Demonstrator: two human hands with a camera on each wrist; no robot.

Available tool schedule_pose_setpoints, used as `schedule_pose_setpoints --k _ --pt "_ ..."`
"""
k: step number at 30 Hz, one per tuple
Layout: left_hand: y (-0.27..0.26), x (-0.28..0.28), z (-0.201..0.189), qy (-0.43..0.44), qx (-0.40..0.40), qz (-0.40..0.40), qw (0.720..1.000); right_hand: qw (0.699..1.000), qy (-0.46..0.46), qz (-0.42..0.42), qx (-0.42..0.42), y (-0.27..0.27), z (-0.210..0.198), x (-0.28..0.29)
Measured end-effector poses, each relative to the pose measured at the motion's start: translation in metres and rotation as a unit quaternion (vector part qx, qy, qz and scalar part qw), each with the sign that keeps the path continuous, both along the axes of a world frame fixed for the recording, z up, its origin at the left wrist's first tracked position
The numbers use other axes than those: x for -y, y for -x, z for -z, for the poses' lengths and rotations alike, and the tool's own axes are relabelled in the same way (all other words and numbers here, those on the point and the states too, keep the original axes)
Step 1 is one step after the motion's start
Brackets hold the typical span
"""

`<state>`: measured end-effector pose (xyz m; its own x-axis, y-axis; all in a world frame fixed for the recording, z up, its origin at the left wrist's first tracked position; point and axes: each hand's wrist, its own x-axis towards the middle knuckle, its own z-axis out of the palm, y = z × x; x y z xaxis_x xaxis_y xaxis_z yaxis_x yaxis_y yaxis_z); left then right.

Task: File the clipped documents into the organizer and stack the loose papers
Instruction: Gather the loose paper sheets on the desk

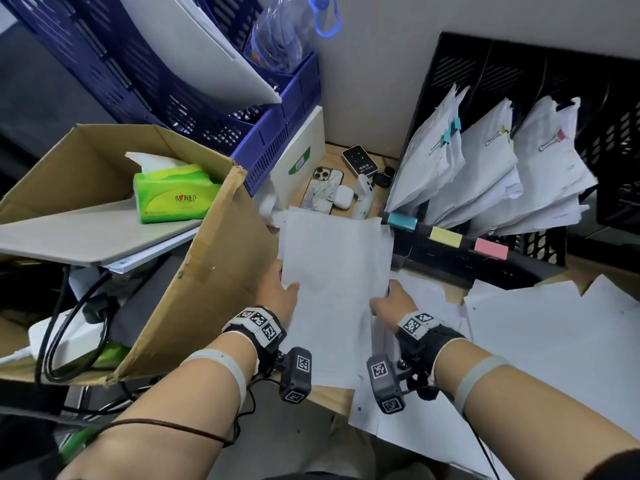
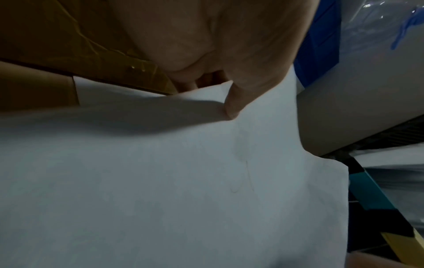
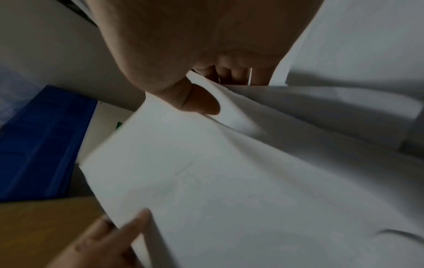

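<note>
- Both forearms fill the bottom of the head view, wrists banded with marker tags, reaching to one batch of white sheets held between them
- Left hand pinches the left edge of the held sheets: the left wrist view shows the thumb pressed on top and fingers curled beneath
- Right hand grips the right edge the same way, thumb on top, fingers tucked under, as its wrist view shows; the paper creases at that thumb
- Held sheets hang just above the desk, between the cardboard box and the black organizer, overlapping more sheets below
- Done, by my reading: three clipped bundles already lean in separate organizer compartments, one with teal clips, one with a yellow clip, one with a pink clip, above teal, yellow and pink labels on its front rail
- No clipped bundle shows on the desk, so the filing part looks finished
- Left to do: loose papers lie fanned and skewed over the right of the desk and under the right forearm, edges unaligned
- Present step is probably gathering sheets into one squared pile; most of the stacking seems ahead
- Phone, earbud case and a small remote sit behind the sheets, apart from them
</note>
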<state>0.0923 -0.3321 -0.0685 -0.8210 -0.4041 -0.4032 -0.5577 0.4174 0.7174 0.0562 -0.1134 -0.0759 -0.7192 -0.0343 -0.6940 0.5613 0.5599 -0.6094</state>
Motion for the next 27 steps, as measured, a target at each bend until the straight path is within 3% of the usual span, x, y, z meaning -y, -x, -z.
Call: schedule_pose_setpoints --k 2,5,9,20,24,27 --pt "0.002 0.006 0.005 0.001 0.025 -0.019 1.000 0.998 0.043 0.034 0.017 0.010 -0.002 0.011" --pt "0.001 0.010 0.013 0.024 0.078 0.035 0.996 0.995 0.070 0.069 0.033 0.022 -0.006 0.029" --pt "-0.001 0.010 0.020 0.016 0.098 0.064 0.993 0.997 -0.037 0.071 -0.022 0.020 0.002 0.043" --pt "-0.003 0.016 0.012 0.017 0.115 0.063 0.991 0.996 -0.061 -0.020 0.062 0.027 0.001 0.041" --pt "-0.008 0.014 0.012 0.020 0.115 0.073 0.990 0.985 -0.167 -0.008 0.034 0.024 0.000 0.045" --pt "-0.010 0.014 0.014 0.020 0.120 0.089 0.989 0.992 -0.124 0.016 0.032 0.023 -0.001 0.048"
